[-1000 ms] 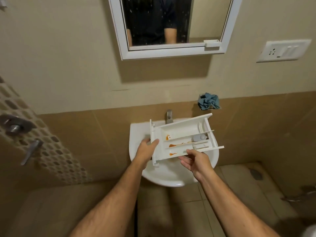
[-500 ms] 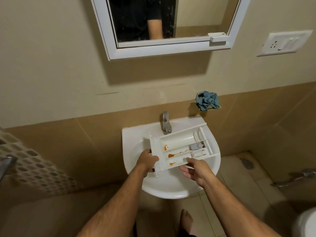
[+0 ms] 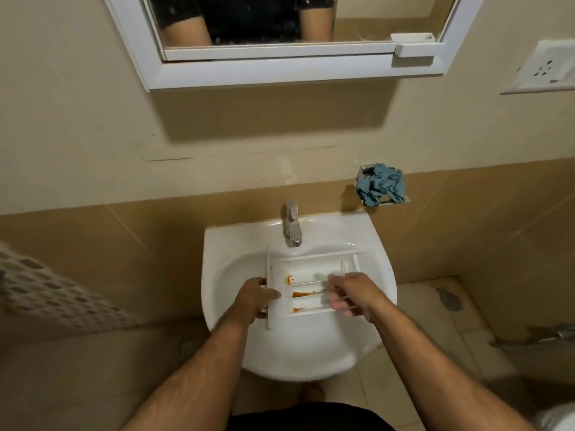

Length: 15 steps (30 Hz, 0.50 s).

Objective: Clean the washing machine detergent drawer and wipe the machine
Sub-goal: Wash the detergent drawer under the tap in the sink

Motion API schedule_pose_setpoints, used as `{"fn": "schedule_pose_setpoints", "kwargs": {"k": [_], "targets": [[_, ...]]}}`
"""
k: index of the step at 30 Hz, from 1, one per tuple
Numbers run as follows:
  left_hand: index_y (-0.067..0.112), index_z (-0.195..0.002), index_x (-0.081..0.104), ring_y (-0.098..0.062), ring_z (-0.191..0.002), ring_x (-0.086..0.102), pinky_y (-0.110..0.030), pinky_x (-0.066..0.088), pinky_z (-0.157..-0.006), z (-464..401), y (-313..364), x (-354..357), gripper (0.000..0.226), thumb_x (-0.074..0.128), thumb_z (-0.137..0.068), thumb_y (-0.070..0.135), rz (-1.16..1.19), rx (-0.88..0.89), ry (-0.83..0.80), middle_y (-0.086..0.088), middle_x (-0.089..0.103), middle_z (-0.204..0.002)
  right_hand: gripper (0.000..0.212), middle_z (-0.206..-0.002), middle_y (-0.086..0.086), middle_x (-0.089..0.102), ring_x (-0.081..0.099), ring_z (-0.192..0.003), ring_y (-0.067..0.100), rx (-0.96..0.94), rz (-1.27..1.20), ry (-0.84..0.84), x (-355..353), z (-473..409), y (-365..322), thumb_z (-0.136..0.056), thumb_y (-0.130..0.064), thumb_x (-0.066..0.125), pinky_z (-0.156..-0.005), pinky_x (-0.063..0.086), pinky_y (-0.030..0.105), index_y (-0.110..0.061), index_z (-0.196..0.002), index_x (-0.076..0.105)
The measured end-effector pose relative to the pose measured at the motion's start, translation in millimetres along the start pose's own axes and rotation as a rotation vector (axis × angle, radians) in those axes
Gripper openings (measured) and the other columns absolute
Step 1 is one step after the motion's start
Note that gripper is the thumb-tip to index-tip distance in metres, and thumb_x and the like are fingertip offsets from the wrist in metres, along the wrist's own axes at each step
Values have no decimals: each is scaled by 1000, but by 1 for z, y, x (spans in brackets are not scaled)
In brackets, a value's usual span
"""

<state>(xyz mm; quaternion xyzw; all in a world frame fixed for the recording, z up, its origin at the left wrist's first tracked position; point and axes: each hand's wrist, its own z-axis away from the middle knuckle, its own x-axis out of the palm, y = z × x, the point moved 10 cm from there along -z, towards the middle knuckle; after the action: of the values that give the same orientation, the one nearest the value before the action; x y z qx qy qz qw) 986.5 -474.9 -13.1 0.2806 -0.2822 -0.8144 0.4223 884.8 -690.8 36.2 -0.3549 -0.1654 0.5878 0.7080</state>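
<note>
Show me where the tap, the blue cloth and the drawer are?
tap [image 3: 292, 225], head view, on its metal body above the spout.
cloth [image 3: 381, 184], head view, on the middle of the crumpled bundle.
drawer [image 3: 306, 276], head view, on its back compartment floor.

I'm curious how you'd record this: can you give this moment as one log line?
step: drawer at sink | left hand: gripping detergent drawer | right hand: on drawer | orange residue: uncleaned | tap: no water visible
</note>
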Motion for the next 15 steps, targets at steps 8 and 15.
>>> {"fn": "schedule_pose_setpoints", "kwargs": {"k": [8,15], "targets": [[12,-117,63,-29,-89,69,-41,59,-74,-19,-4,15,33,68,-84,8,26,-25,58,-13,69,-104,24,-73,13,64,59,-54,22,-260,112,24,-11,-50,-80,-94,-25,64,-48,41,27,-12,-76,56],[10,-115,65,-26,-85,69,-34,59,-64,-24,-2,14,31,67,-85,15,51,-31,126,-12,70,-101,17,-90,-1,72,72,-75,19,-421,424,122,1,-84,-148,-86,-41,66,-67,56,33,-25,-89,60]]}}
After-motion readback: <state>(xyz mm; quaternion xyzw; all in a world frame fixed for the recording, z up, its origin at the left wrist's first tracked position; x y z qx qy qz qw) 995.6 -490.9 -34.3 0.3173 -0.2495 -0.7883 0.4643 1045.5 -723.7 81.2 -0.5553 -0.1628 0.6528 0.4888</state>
